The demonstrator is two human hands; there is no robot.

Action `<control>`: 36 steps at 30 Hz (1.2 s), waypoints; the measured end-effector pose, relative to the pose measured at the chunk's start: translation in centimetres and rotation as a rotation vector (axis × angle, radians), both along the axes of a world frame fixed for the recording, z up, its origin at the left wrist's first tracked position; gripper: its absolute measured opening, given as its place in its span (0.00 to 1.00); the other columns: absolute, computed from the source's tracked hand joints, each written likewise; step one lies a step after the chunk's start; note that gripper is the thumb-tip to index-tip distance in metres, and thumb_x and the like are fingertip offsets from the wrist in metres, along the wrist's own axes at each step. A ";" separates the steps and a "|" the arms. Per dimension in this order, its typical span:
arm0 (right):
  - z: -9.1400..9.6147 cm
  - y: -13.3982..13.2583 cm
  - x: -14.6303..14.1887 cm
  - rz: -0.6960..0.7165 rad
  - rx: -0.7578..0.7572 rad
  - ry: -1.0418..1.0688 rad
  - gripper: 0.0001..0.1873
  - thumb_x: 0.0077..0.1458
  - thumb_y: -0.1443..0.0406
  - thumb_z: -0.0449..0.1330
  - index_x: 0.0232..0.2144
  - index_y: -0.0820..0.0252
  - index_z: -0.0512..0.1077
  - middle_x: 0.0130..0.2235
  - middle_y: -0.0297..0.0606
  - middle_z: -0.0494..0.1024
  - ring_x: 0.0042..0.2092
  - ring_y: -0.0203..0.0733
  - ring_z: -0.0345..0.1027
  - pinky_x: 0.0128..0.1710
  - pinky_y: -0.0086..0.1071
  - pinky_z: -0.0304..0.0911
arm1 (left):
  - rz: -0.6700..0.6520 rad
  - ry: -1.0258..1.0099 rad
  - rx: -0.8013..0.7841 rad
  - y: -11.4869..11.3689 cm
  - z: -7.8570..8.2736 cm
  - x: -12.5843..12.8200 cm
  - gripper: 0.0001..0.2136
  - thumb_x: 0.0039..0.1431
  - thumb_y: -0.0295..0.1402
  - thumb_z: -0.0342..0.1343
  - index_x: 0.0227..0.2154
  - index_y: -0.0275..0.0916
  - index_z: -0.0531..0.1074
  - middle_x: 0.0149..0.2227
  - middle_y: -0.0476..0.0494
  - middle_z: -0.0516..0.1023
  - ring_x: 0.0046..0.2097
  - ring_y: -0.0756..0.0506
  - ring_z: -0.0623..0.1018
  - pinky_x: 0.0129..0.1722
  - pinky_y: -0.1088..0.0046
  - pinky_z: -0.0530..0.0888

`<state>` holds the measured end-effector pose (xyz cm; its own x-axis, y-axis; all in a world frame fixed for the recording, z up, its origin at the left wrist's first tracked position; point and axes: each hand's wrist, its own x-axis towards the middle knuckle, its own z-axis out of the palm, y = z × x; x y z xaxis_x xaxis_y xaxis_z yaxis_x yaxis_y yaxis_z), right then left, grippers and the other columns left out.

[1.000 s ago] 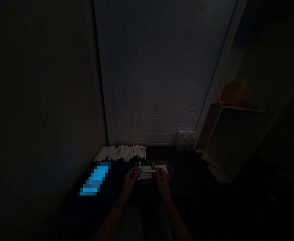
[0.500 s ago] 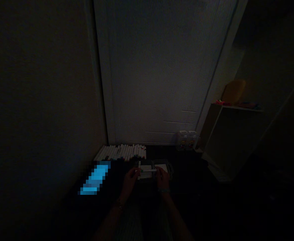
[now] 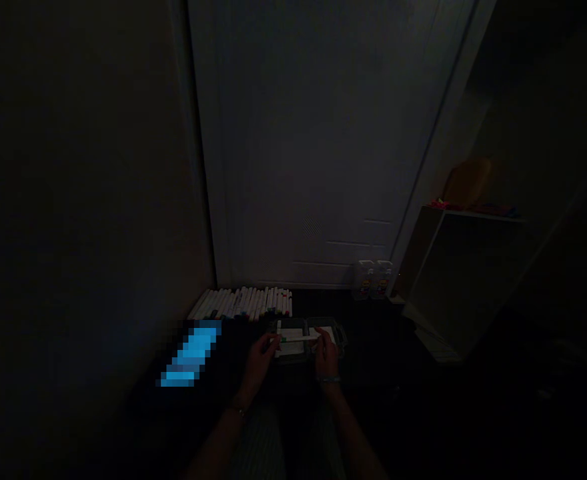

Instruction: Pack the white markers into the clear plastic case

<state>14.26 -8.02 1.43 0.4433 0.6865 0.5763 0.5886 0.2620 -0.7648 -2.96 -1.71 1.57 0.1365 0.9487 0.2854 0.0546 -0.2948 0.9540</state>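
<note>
The scene is very dark. My left hand (image 3: 259, 360) and my right hand (image 3: 326, 357) each pinch one end of a white marker (image 3: 298, 339) with a green band, held level between them. The marker hangs just above a small dark case (image 3: 341, 337) with white contents that lies on the dark floor. Both hands are closed on the marker. A row of several white markers (image 3: 243, 303) lies on the floor beyond the case, against the foot of a pale door.
A glowing blue screen (image 3: 189, 354) lies on the floor to the left. Two small bottles (image 3: 374, 280) stand by the door's lower right corner. A white shelf unit (image 3: 453, 280) with a yellowish object on top stands at the right. A wall runs along the left.
The view has shifted slightly. My hands have moved a little farther away and closer together on the marker.
</note>
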 end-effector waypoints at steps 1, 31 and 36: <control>0.2 -0.1 0.0 -0.009 0.000 -0.010 0.18 0.59 0.61 0.44 0.44 0.59 0.70 0.30 0.38 0.75 0.31 0.40 0.67 0.32 0.31 0.58 | 0.002 0.000 -0.003 -0.1 0.1 0.0 0.18 0.47 0.49 0.54 0.29 0.37 0.73 0.27 0.48 0.74 0.34 0.46 0.73 0.34 0.75 0.68; -0.9 0.4 0.3 -0.007 -0.046 -0.079 0.17 0.61 0.60 0.42 0.38 0.57 0.70 0.37 0.37 0.75 0.38 0.39 0.67 0.40 0.32 0.54 | -0.006 0.010 -0.006 -0.1 0.2 -0.1 0.18 0.47 0.47 0.53 0.31 0.37 0.74 0.29 0.48 0.76 0.34 0.46 0.73 0.33 0.74 0.68; -1.0 0.5 0.2 -0.021 -0.044 -0.097 0.17 0.61 0.60 0.42 0.39 0.58 0.69 0.38 0.37 0.76 0.39 0.39 0.68 0.42 0.33 0.52 | -0.009 -0.008 -0.010 -0.3 0.5 -0.1 0.17 0.47 0.47 0.54 0.31 0.38 0.74 0.30 0.47 0.76 0.34 0.46 0.74 0.34 0.74 0.68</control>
